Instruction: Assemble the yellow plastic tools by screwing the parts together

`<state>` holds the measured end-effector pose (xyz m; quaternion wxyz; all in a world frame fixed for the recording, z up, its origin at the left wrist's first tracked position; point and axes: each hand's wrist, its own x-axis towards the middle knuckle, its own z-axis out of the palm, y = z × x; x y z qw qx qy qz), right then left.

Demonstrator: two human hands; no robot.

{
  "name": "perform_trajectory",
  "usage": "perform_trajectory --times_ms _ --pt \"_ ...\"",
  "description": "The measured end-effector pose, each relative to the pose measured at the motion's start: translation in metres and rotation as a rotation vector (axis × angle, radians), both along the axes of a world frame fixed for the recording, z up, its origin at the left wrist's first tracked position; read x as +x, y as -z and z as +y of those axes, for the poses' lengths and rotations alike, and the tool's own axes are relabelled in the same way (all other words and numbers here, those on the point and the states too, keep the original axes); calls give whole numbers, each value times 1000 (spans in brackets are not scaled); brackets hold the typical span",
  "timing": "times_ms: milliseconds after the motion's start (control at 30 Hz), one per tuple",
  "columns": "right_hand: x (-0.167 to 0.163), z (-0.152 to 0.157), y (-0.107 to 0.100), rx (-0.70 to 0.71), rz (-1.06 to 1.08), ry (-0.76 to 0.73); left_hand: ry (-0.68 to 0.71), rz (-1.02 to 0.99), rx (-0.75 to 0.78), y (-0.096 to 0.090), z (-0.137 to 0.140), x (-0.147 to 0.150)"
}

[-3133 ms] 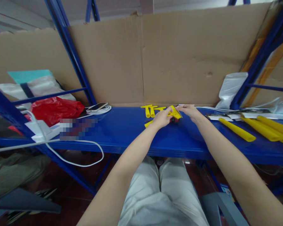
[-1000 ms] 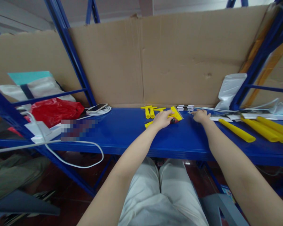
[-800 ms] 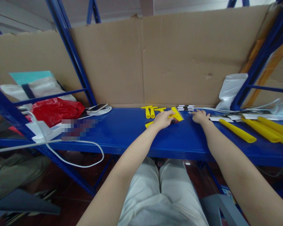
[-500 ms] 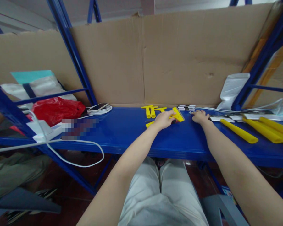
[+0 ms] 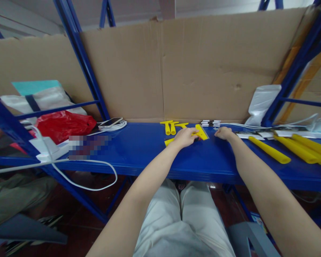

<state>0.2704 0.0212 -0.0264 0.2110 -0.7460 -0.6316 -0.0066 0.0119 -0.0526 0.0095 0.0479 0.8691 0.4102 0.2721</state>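
My left hand (image 5: 186, 137) is closed around a yellow scraper (image 5: 202, 133), whose wide head with a thin pale edge sticks out to the right of the fingers. Its handle end shows on the other side of the hand. To the right, my right hand (image 5: 223, 133) rests low over the blue shelf with its fingers curled together; whatever they may hold is too small to make out. Small shiny bits (image 5: 216, 128) lie just beyond those fingertips. Several yellow T-shaped scraper handles (image 5: 173, 128) lie behind my left hand.
A stack of white strips with black marks (image 5: 210, 123) lies at the back. Yellow tubular handles (image 5: 270, 150) cover the right side, near a white plastic bag (image 5: 263, 103). On the left are a phone (image 5: 111, 122) on a coiled cable, a red bag (image 5: 65, 125) and a power strip (image 5: 49, 153).
My right hand has shifted slightly left, and its spread fingers have drawn together. The left hand keeps hold of the scraper in nearly the same spot.
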Motion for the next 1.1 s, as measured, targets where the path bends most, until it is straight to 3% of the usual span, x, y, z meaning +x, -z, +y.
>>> perform_trajectory --times_ms 133,400,533,767,967,1100 --pt "-11 -7 -10 -164 -53 89 -12 25 5 -1 -1 0" --pt "-28 -23 -24 -250 -94 64 -19 63 -33 -3 -4 1" --pt "-29 -24 -25 -255 -113 26 -4 49 -27 -2 -3 1" --pt "-29 -26 -26 -223 -90 97 15 20 -33 0 -1 1" --pt "-31 -32 -30 -221 15 2 18 22 -32 -1 -2 1" --pt "-37 -37 -33 -128 150 -10 -2 43 -37 -2 -3 1"
